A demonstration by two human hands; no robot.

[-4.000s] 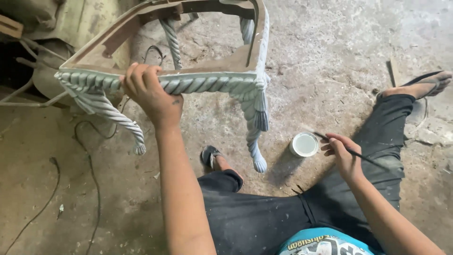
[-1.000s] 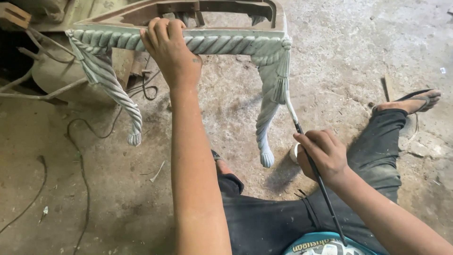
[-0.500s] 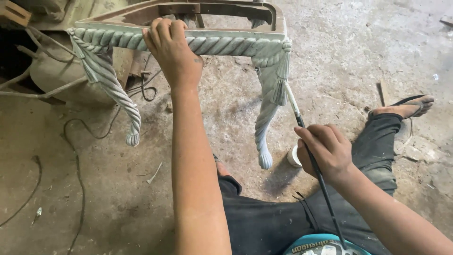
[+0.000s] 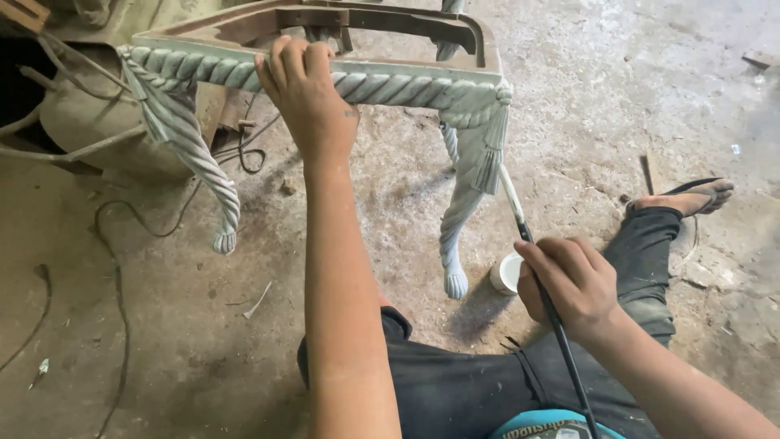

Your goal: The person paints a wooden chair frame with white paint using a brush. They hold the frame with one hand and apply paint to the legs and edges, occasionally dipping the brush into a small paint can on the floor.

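A carved chair frame (image 4: pixel 406 85) with pale green rope-twist rail and legs stands on the concrete floor in front of me. My left hand (image 4: pixel 305 89) grips the top of the front rail. My right hand (image 4: pixel 569 284) holds a long black-handled paintbrush (image 4: pixel 520 219), whose pale tip touches the carved tassel on the right front leg (image 4: pixel 463 211). A small white paint cup (image 4: pixel 508 272) sits on the floor just left of my right hand, partly hidden by it.
I sit on the floor with legs in black trousers (image 4: pixel 642 268), one foot in a sandal (image 4: pixel 691 195) at the right. Dark cables (image 4: pixel 122 244) trail over the floor at the left. Metal clutter (image 4: pixel 65 122) lies behind the chair's left leg.
Four seconds ago my right hand held the brush by the cup, away from the chair. It has since risen, and the brush tip now rests on the right leg's tassel. The left hand keeps its grip.
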